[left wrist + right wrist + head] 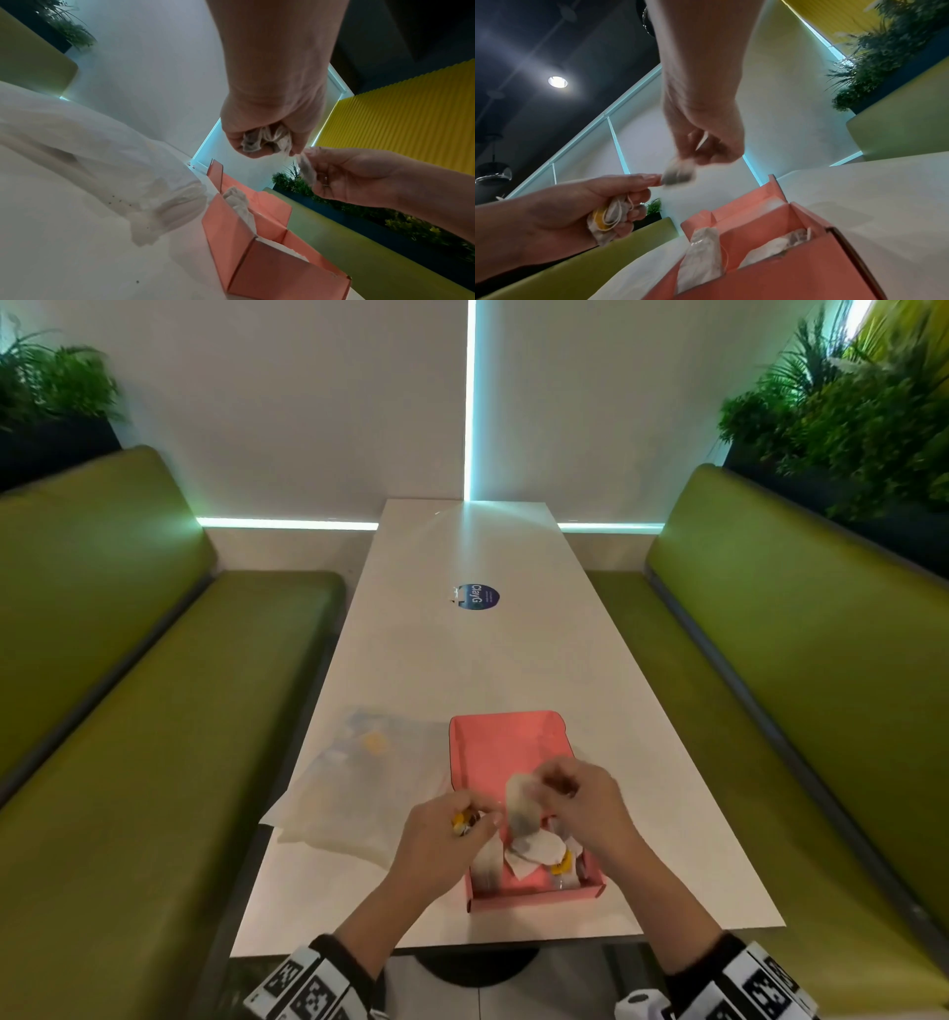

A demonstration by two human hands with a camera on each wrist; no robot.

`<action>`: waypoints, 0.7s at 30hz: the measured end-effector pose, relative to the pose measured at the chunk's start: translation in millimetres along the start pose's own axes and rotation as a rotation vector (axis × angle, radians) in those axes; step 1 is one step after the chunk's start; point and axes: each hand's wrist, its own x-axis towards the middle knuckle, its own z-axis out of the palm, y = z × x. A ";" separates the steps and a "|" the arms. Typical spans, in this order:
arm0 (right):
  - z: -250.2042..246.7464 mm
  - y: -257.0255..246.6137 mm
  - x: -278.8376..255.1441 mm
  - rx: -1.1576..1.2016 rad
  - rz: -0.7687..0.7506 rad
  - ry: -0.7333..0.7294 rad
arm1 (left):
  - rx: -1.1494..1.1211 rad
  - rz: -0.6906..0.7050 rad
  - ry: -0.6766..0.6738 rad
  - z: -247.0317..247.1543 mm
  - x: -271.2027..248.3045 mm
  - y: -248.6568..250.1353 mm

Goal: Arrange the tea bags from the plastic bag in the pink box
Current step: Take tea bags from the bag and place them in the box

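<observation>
the left hand (447,829) is clutching a bunch of tea bags (608,221) in its curled fingers, over the pink box's (534,898) left rim. the right hand (585,798) is pinching one tea bag (521,806) above the box's near half, where other tea bags (534,852) are lying. the plastic bag (354,778) is lying flat just left of the box, reaching the desk's (462,660) left edge. the desk's far half is offering open room.
</observation>
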 end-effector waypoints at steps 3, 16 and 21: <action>-9.7 -7.9 1.2 -0.012 -0.020 0.222 | -0.051 -0.035 0.045 -3.1 -0.7 -2.3; -9.2 -8.8 -8.1 0.014 0.117 -0.350 | -0.054 -0.004 -0.102 -1.3 -2.9 2.5; -4.4 -9.6 -9.4 0.055 0.206 -0.395 | -0.071 0.001 -0.069 -1.6 -3.8 6.7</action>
